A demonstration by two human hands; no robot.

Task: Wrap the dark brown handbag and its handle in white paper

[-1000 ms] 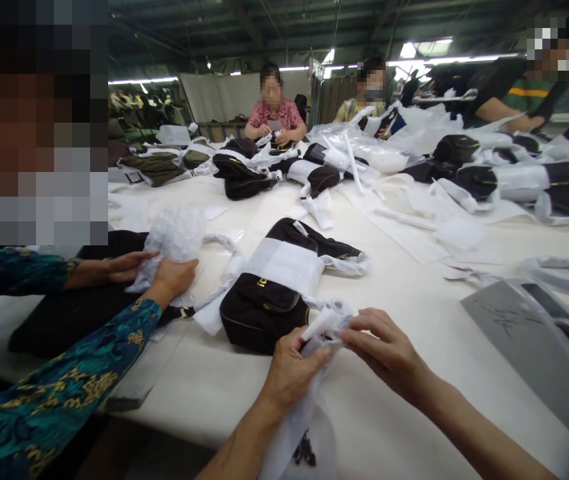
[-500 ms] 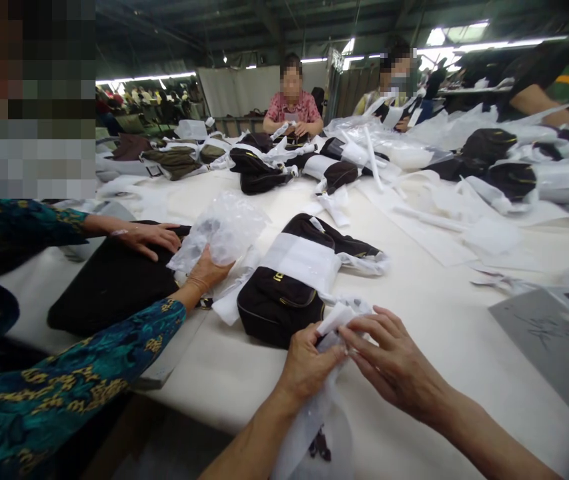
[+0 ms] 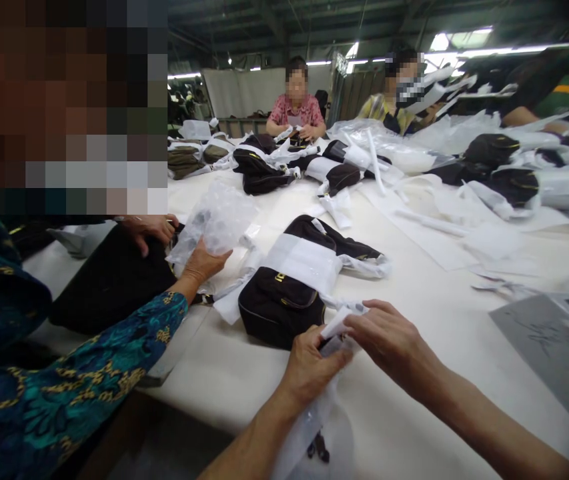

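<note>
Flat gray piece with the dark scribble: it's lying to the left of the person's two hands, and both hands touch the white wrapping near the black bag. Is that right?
The side is wrong: the head view shows the flat gray piece to the right of the left hand and right hand. Both touch the white wrapping near the black bag, as you say.

free: bare table [image 3: 429, 287] beyond right hand [image 3: 389, 340], toward grey sheet [image 3: 544, 353] | left: co-worker's sleeve [image 3: 99, 380] blocks | ahead: black bag [image 3: 277, 293], then wrapped bags [image 3: 264, 177]
</note>
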